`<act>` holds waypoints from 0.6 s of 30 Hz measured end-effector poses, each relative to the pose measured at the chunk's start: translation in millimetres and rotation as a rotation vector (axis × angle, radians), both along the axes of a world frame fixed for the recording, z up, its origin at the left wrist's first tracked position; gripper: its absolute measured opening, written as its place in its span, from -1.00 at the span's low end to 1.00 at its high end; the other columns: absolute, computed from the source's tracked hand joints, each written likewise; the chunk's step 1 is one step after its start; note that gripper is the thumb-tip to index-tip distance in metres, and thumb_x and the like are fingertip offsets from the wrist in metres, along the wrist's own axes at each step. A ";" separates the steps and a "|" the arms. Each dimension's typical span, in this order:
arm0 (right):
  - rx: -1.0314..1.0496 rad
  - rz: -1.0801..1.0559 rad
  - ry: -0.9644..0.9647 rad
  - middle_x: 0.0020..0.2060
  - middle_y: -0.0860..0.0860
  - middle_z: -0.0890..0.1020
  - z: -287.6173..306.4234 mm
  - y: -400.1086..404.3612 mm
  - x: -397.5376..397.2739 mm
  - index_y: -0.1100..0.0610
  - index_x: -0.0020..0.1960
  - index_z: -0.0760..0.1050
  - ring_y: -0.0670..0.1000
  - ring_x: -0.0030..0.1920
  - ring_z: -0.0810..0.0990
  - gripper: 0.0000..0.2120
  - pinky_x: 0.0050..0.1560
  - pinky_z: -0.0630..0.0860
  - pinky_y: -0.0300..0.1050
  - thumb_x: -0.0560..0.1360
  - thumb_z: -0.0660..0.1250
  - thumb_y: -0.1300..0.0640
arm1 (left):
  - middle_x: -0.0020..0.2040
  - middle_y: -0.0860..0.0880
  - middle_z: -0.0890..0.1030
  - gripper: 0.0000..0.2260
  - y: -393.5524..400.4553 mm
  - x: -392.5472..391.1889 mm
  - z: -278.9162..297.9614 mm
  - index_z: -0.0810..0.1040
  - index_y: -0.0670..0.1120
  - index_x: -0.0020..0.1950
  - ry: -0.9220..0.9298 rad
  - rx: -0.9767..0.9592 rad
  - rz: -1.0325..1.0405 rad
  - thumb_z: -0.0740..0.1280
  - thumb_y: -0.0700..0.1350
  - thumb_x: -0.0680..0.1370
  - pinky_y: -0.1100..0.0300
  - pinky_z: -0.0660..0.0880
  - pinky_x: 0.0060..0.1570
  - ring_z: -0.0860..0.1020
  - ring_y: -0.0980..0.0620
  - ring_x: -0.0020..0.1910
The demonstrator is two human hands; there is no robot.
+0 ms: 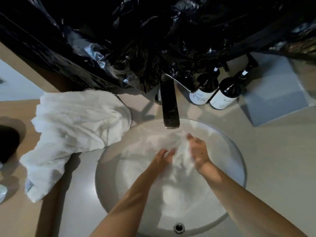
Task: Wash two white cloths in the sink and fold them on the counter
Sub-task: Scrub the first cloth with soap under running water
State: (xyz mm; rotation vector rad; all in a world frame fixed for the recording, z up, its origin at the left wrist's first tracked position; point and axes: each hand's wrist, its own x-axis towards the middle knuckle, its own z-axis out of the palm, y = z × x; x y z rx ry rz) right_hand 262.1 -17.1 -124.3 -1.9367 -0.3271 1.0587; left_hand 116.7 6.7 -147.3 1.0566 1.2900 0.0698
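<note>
Both hands, the left hand (164, 155) and right hand (198, 151), squeeze one white cloth (182, 155) between them in the sink (109, 177) under the tap (169, 103) to scrub it, while the other cloth (73, 127) waits on the counter (273, 159) to the left.

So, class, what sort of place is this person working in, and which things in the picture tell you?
Most likely a bathroom, perhaps a hotel's. A round white sink is set in a beige counter under a dark tap, and two dark pump bottles stand beside the tap.

Bottle labels (201, 97) carry print too blurred to read.
</note>
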 end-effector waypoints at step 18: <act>-0.217 1.084 -0.820 0.45 -0.02 0.32 -9.9 -62.6 -45.0 -0.11 0.42 0.36 0.16 0.44 0.25 -0.47 0.44 0.22 0.19 0.61 -0.14 -0.26 | 0.28 -0.12 0.40 -0.63 -22.1 -53.2 15.6 0.40 0.03 0.37 0.600 0.711 -0.483 0.03 0.09 0.62 -0.06 0.40 0.18 0.43 -0.18 0.25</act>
